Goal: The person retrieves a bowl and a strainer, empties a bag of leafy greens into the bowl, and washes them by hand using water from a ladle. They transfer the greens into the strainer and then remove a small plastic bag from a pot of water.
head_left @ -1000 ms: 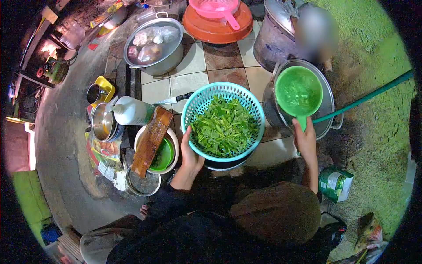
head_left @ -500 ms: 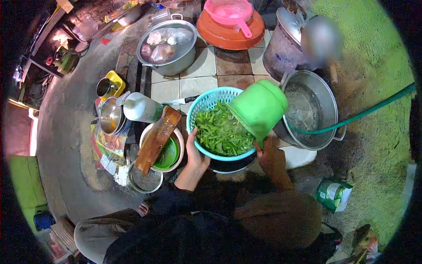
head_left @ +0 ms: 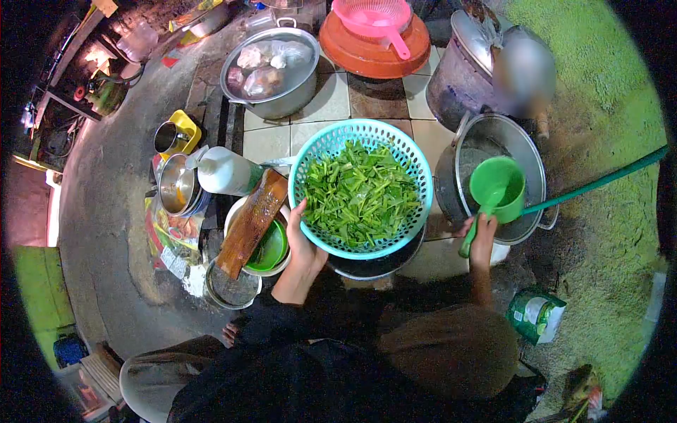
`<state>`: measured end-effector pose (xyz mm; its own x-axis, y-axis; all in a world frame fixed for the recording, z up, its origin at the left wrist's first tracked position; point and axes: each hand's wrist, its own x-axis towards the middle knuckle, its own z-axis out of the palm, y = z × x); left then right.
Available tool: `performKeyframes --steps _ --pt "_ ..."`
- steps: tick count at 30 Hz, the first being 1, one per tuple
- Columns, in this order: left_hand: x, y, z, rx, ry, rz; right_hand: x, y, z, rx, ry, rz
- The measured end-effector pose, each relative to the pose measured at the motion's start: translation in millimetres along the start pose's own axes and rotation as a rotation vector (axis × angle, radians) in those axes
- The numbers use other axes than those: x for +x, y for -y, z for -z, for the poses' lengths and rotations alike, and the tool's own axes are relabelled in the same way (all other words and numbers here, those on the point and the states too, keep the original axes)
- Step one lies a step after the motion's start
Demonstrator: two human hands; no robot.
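Observation:
A light blue perforated basket [head_left: 421,211] holds chopped green leaves and stems [head_left: 360,194]. My left hand [head_left: 302,257] grips the basket at its lower left rim. Beneath the basket, part of a dark basin [head_left: 377,269] shows. My right hand [head_left: 482,238] is closed round the handle of a green dipper [head_left: 498,185], whose open mouth faces up. The dipper is over the large metal pot [head_left: 486,135] on the right, and a green hose [head_left: 599,182] runs into that pot.
A wooden board [head_left: 252,224] lies across a bowl at the left, beside a white bottle [head_left: 224,171]. Behind stand a metal pot [head_left: 293,92] with bagged items in water, an orange lid [head_left: 352,53] with a pink strainer [head_left: 374,15], and a tall pot [head_left: 458,81].
The dipper, tipped over the leaves before, has moved right to the large pot and turned upright with my right hand. The basket appears more level and is fully in view.

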<state>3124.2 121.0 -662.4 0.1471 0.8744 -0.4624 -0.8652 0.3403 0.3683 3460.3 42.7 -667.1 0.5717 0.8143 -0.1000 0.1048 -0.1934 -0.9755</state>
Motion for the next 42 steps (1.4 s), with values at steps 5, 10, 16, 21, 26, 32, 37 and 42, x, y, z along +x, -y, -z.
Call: performKeyframes --steps 5,10,16,21,26,32,37,42 --pt "-9.8 -19.3 -30.2 0.060 0.061 -0.010 -22.9 -30.6 -48.2 0.145 0.079 0.152" --pt "-8.4 -36.9 -41.9 0.094 0.066 -0.074 -77.2 -43.6 -92.6 -0.821 0.908 0.663" --pt "-17.0 -61.3 -59.2 0.059 0.099 -0.129 -105.9 -105.3 -122.4 -1.201 1.018 0.789" --pt "-25.5 -100.8 -83.7 0.060 0.118 -0.196 -85.5 -16.2 -105.3 -0.936 0.964 0.805" --pt "-47.2 -126.5 -119.2 0.049 0.237 -0.276 -59.4 42.2 -86.3 -0.303 0.904 0.063" --pt "-66.0 -131.7 -134.3 0.001 0.299 -0.309 -59.5 10.9 -55.0 0.346 0.528 -0.274" --pt "-65.9 -126.7 -132.1 -0.021 0.277 -0.326 -59.1 -17.5 -43.6 0.827 0.402 -0.539" --pt "-58.3 -123.4 -120.3 -0.004 0.224 -0.302 -66.9 54.4 -45.3 -0.251 0.890 -0.077"
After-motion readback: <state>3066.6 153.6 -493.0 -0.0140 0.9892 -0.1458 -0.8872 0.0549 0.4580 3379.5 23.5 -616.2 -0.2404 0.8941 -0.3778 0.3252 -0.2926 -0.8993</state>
